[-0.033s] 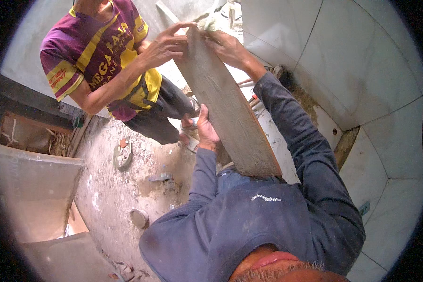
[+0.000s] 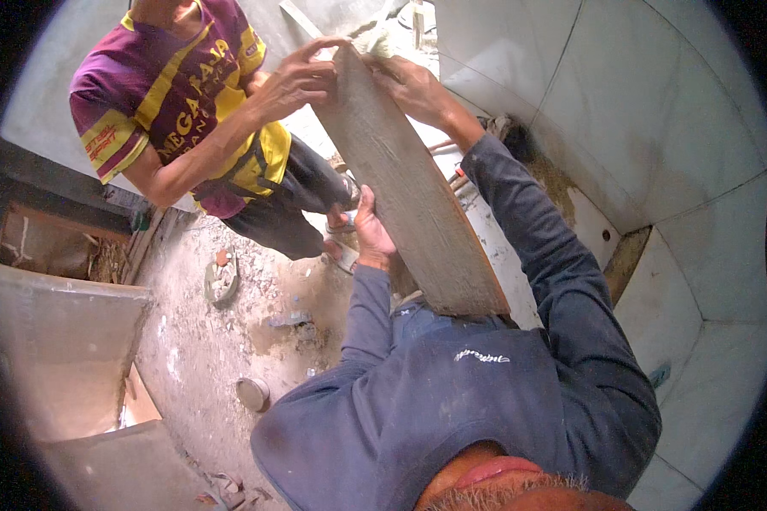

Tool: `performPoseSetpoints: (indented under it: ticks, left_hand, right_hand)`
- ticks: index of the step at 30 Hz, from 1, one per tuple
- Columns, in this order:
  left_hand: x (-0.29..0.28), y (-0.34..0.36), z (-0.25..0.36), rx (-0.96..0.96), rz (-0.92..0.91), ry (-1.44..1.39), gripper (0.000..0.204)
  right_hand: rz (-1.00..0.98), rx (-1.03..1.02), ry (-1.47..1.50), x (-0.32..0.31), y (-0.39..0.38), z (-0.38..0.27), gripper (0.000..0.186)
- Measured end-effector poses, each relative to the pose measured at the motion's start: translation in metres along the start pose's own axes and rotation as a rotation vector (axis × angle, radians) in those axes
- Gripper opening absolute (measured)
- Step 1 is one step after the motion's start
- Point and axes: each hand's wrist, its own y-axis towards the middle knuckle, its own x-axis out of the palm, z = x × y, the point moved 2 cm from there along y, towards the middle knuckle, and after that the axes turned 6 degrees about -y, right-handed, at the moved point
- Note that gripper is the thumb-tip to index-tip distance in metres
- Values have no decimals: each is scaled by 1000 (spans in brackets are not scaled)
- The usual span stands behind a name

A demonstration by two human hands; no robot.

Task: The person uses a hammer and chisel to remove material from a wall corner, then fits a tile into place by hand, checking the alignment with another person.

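A long grey slab [image 2: 409,187] is in the middle, sloping from the upper left to the waist of the person who wears the camera. Its broad face is rough and streaked, and its right edge shows a thin orange-brown line.

The left hand [image 2: 372,234] is closed on the left edge of the slab, about halfway along; the thumb points up, and the other fingers are mostly hidden behind it. The right hand [image 2: 413,89] is at the far end, with bent fingers touching the right edge. Its fingertips are partly covered, so I cannot tell how firmly it grips. A pale bundle [image 2: 371,41] is just beside these fingers.

At the opposite edge of this end, a co-worker's hand [image 2: 307,81] is touching the slab with spread fingers. The co-worker wears a purple and yellow shirt [image 2: 158,81].

Farther out, a round dish [image 2: 222,294] and a cup [image 2: 252,394] stand on the dusty floor [image 2: 204,366]. Large pale tiles [image 2: 656,111] cover the wall on the right.
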Motion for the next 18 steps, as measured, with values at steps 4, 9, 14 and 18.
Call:
performPoseSetpoints:
  ticks: [4, 9, 14, 18]
  left_hand:
    - [1, 10, -1, -57, -22, -70, 56]
    - [9, 20, -9, -47, -57, -77, 56]
    - [26, 18, -15, -36, -93, -81, 55]
    - [28, 16, -18, -30, -93, -100, 55]
  right_hand:
    - [-48, 17, 1, -14, -42, -11, 40]
    - [-11, -68, -67, -38, -86, -26, 41]
    - [-84, 8, -83, -57, -114, -42, 39]
    - [-33, -110, -81, -58, -107, -41, 36]
